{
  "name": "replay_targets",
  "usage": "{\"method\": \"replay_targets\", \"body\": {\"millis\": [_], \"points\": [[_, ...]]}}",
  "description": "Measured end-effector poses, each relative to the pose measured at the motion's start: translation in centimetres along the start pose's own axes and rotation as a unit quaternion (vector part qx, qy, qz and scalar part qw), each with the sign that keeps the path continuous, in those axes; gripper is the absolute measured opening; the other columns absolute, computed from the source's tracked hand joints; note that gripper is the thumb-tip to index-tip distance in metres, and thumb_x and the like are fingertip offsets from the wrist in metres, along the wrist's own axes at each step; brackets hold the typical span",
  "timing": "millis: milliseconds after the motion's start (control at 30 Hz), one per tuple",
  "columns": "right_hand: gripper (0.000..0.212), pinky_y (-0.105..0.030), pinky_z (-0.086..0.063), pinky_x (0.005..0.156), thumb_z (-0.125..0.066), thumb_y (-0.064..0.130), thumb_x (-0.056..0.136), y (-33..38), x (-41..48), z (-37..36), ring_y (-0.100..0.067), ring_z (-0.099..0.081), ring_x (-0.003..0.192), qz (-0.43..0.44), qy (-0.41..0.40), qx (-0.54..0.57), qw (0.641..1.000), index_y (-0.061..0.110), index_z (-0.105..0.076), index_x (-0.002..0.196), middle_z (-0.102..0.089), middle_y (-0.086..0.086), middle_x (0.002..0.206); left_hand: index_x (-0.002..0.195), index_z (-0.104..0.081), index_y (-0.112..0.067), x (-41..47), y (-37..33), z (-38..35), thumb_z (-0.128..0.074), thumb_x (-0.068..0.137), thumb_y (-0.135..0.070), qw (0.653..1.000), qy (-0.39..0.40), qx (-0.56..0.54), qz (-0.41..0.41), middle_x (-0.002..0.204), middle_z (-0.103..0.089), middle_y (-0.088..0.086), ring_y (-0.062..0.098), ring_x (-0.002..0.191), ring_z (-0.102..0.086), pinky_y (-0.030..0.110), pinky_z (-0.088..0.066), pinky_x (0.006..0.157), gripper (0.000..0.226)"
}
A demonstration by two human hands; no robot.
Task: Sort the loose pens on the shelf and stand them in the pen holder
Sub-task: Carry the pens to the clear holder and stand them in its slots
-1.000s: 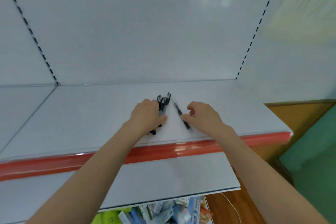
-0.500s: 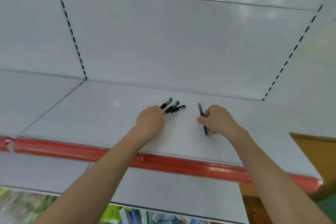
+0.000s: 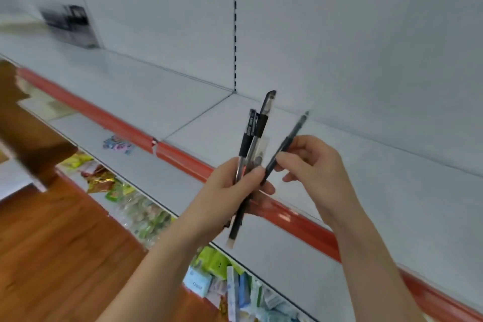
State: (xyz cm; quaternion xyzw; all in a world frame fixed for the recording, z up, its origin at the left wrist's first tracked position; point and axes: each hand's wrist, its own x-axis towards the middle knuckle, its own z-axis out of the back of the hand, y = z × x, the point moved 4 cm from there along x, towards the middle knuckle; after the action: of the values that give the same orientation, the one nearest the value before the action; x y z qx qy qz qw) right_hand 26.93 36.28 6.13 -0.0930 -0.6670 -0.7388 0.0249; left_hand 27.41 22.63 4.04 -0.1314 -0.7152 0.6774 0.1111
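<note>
My left hand (image 3: 230, 185) grips a bundle of black pens (image 3: 257, 133), which point up and slightly right above the shelf's red front edge. Their lower ends stick out below my fist. My right hand (image 3: 311, 165) pinches a single dark pen (image 3: 290, 138) between thumb and fingers, tilted up to the right, its lower tip close to my left thumb. Both hands are raised in front of the white shelf (image 3: 352, 178). A blurred dark object (image 3: 69, 25), possibly the pen holder, stands far left at the back of the shelf.
The white shelf has a red front strip (image 3: 183, 159) running diagonally. A lower white shelf (image 3: 146, 172) carries a small colourful packet (image 3: 117, 144). Packaged goods (image 3: 235, 287) fill the shelves below. Wooden floor (image 3: 52, 243) lies to the left.
Both hands have lifted their pens off the shelf and brought them together in the air. The view has swung left, showing the shelf's left part and a dark object at its back.
</note>
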Motion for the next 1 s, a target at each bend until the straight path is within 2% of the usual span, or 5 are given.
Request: {"method": "replay_targets", "body": {"millis": [167,367,500,733,1000], "points": [[0.009,-0.013,-0.048,0.054,-0.062,0.01,0.085,0.2,1.1,-9.5,-0.004,-0.065,0.059,0.001,0.071,0.037,0.997,0.015,-0.06,0.092,-0.07,0.001,0.07,0.082,-0.045,-0.005,-3.6,1.8,8.8,-0.047,0.093,-0.011,0.996,-0.088,0.005,-0.006,0.061,-0.056,0.001,0.011,0.042,-0.045,0.02,-0.04,0.043,0.013],[0.008,-0.019,-0.054,0.056,-0.063,0.015,0.085,0.9,3.4,-23.6,-0.01,-0.067,0.057,0.024,0.119,0.062,0.991,0.021,-0.06,0.09,-0.071,-0.001,0.068,0.085,-0.047,-0.003,-8.0,2.6,21.9,-0.047,0.093,-0.017,0.989,-0.15,0.009,-0.004,0.069,-0.05,0.018,0.015,0.045,-0.041,0.022,-0.037,0.045,0.016],[0.011,-0.019,-0.052,0.053,-0.063,0.01,0.084,0.8,4.1,-34.6,-0.012,-0.067,0.054,0.011,0.172,0.089,0.981,0.019,-0.059,0.089,-0.07,0.001,0.065,0.088,-0.045,-0.005,-11.3,2.3,31.4,-0.045,0.094,-0.02,0.982,-0.187,-0.017,0.002,0.065,-0.058,0.007,0.013,0.044,-0.043,0.021,-0.039,0.044,0.015],[0.015,-0.022,-0.052,0.054,-0.051,0.001,0.088,0.7,6.7,-47.8,-0.017,-0.068,0.058,-0.017,0.219,0.119,0.968,0.013,-0.057,0.08,-0.07,-0.001,0.065,0.095,-0.053,-0.005,-15.4,2.5,44.5,-0.044,0.094,-0.022,0.938,-0.342,-0.058,0.014,0.069,-0.067,0.004,0.011,0.042,-0.047,0.018,-0.041,0.041,0.019],[0.016,-0.022,-0.054,0.056,-0.051,0.016,0.093,-1.8,13.1,-61.5,-0.014,-0.069,0.059,-0.051,0.272,0.091,0.957,0.017,-0.053,0.078,-0.065,-0.011,0.081,0.094,-0.054,0.001,-15.2,4.0,57.9,-0.046,0.093,-0.024,0.9,-0.434,-0.043,0.018,0.064,-0.049,0.01,0.012,0.044,-0.042,0.021,-0.039,0.044,0.026]]}}
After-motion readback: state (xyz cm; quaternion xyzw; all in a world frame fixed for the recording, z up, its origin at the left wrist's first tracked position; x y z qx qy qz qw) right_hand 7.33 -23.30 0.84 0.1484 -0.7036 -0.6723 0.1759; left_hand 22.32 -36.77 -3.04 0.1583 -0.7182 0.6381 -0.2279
